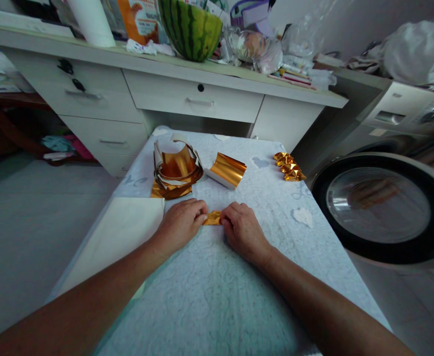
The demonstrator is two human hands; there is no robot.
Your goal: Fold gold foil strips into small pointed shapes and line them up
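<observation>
A narrow folded strip of gold foil paper [213, 218] lies on the cloth-covered table, its two ends pinched between my hands. My left hand [185, 220] grips the left end, fingers curled. On the right end, my right hand [243, 228] is closed in the same way. Just beyond them rests a curled gold foil sheet [228, 169] with a pale underside. A stack of curled gold foil sheets [177, 165] sits behind my left hand. Several folded gold foil pieces [289, 166] are lined up near the table's right edge.
A pale sheet [116, 232] lies under my left forearm. Behind the table, a white desk [198, 101] carries a cut watermelon [190, 30], a paper roll [92, 22] and plastic bags. To the right, the open round door [380, 205] of a washing machine stands close to the table.
</observation>
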